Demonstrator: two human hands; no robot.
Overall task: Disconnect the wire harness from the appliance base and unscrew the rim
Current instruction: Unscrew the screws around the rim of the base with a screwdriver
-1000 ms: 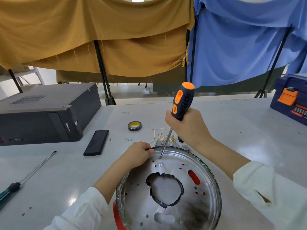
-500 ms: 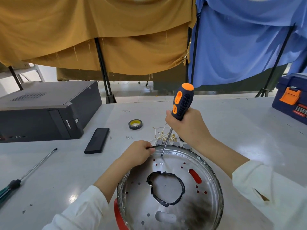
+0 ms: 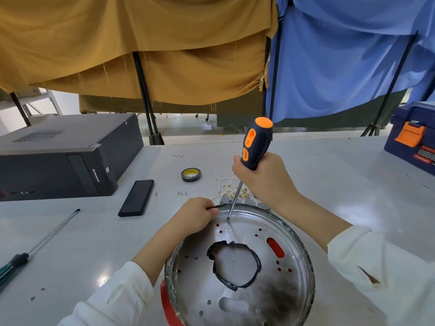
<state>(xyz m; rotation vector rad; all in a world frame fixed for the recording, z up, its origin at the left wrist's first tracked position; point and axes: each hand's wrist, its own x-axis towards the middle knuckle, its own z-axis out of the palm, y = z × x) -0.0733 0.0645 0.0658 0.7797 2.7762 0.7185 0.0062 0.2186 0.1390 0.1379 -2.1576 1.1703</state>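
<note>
Right hand (image 3: pixel 263 182) wraps the orange-black screwdriver (image 3: pixel 256 144) handle low, fingers curled round it in a full fist, likely so it can push down and twist at once. Shaft runs steeply down, tip on a screw (image 3: pixel 227 220) at the far edge of the base (image 3: pixel 270 290) plate, just inside the rim (image 3: pixel 303 250). Near-upright angle probably keeps the tip seated in the screw head.

Left hand (image 3: pixel 193 217) sits at the base's far-left edge, fingers curled, pinching a thin black piece (image 3: pixel 215 207) that crosses toward the shaft; can't tell if it's a wire or a clip. Looks like it steadies the base against the turning force, or holds that piece clear of the tip.

Base lies on the table (image 3: pixel 341 184) nearest the person, open side up, round hole with a black gasket in the middle. Harness (image 3: pixel 229 188), pale wires with brass terminals, lies just beyond the base's far edge, apparently already off. So the step in hand looks like rim unscrewing.

Three loose screws (image 3: pixel 182 193) lie beyond the base to the left, near the tape roll (image 3: pixel 191 174). A second screwdriver (image 3: pixel 35 245) lies well left of the base, unused.

Risk: tip slipping off the screw.
</note>
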